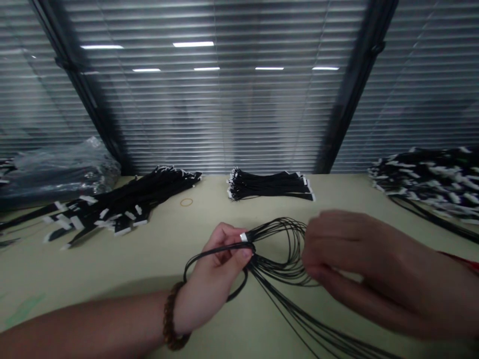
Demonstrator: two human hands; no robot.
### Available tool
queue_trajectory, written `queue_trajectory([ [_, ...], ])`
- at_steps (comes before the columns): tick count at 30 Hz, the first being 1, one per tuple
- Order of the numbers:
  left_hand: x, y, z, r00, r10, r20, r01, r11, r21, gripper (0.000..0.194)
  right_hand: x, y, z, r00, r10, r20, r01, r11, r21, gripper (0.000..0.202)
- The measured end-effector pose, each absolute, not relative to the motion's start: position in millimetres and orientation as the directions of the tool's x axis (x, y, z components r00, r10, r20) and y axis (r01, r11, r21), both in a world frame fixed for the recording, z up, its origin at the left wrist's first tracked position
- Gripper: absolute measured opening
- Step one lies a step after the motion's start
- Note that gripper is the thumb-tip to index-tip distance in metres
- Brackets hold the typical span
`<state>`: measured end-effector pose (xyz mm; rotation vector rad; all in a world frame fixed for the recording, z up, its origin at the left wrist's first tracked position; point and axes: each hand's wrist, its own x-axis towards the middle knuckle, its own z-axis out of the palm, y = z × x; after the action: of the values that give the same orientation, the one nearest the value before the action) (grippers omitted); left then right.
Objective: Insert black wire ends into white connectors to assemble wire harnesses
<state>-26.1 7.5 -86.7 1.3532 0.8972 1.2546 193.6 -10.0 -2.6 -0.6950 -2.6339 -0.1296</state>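
My left hand (224, 274), with a brown beaded bracelet (171, 316), pinches a black wire harness (284, 269) near its white connector (244, 237). Thin wires bend round in a loop to the right of the fingers, and a long tail of them runs down to the lower right. A thicker black strand (194, 259) curves around the left side of this hand. My right hand (359, 264) is at the loop's right end, slightly blurred, its fingers curled together. Its fingertips are hidden, so what they grip cannot be made out.
Along the back of the table (209, 224) lie a neat black cable bundle (267, 184), a looser cable pile (130, 199) and a thin yellow rubber band (186, 202). A plastic-wrapped stack (63, 169) is at left, another cable heap (434, 179) at right. Blinds (224, 114) stand behind.
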Motion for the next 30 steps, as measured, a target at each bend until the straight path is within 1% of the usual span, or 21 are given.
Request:
queue_trajectory([
  [2,-25.3,6.7,-86.4,0.171,0.962,0.213,-0.113,-0.196,0.974,0.019,194.4,-22.8,-7.9,-0.817,0.516,0.256,0.522,0.851,-0.051,0.020],
  [4,-23.9,5.2,-85.3,0.176,0.960,0.219,-0.105,-0.203,0.973,0.018,192.6,-27.2,-17.7,-0.809,0.571,0.137,0.573,0.819,-0.028,0.020],
  [6,-22.3,3.0,-83.7,0.187,0.956,0.227,-0.116,-0.208,0.971,0.017,186.9,-23.9,-27.2,-0.782,0.621,0.055,0.620,0.784,-0.025,0.021],
  [7,-21.6,1.9,-82.9,0.193,0.953,0.233,-0.128,-0.211,0.969,0.017,183.0,-20.2,-31.1,-0.760,0.649,0.036,0.647,0.761,-0.055,0.021],
  [9,-20.8,0.1,-81.7,0.203,0.948,0.247,-0.159,-0.217,0.963,0.016,174.9,-11.8,-37.1,-0.727,0.685,0.055,0.669,0.724,-0.170,0.022],
  [12,-20.9,-1.2,-81.5,0.198,0.942,0.269,-0.194,-0.231,0.953,0.016,166.5,-2.6,-44.3,-0.702,0.698,0.143,0.627,0.700,-0.342,0.028],
  [14,-21.3,-1.2,-82.2,0.189,0.944,0.270,-0.199,-0.232,0.952,0.017,163.8,-0.6,-48.5,-0.687,0.705,0.178,0.597,0.687,-0.415,0.028],
  [18,-20.7,-0.7,-83.4,0.187,0.948,0.258,-0.183,-0.225,0.957,0.016,161.0,-0.8,-53.8,-0.646,0.744,0.170,0.566,0.617,-0.547,0.020],
  [21,-19.6,-0.2,-83.0,0.185,0.948,0.260,-0.190,-0.225,0.956,0.016,159.3,-1.4,-55.3,-0.607,0.775,0.177,0.570,0.579,-0.583,0.014],
  [24,-19.3,0.5,-81.4,0.186,0.950,0.251,-0.179,-0.218,0.959,0.015,158.2,-3.0,-54.8,-0.576,0.796,0.187,0.596,0.565,-0.571,0.010],
  [27,-20.2,1.8,-79.8,0.169,0.951,0.259,-0.155,-0.234,0.960,0.014,159.6,-2.8,-50.1,-0.556,0.816,0.159,0.635,0.540,-0.553,0.009],
  [28,-20.6,2.4,-79.6,0.164,0.952,0.259,-0.149,-0.236,0.960,0.014,161.3,-1.3,-47.0,-0.562,0.815,0.139,0.629,0.530,-0.569,0.011],
  [29,-21.1,3.0,-79.7,0.163,0.952,0.257,-0.145,-0.235,0.961,0.014,163.9,0.9,-42.8,-0.578,0.810,0.097,0.608,0.507,-0.611,0.015],
  [30,-21.6,3.7,-80.0,0.164,0.954,0.251,-0.141,-0.229,0.963,0.014,167.4,3.9,-37.7,-0.613,0.789,0.026,0.569,0.465,-0.678,0.018],
])
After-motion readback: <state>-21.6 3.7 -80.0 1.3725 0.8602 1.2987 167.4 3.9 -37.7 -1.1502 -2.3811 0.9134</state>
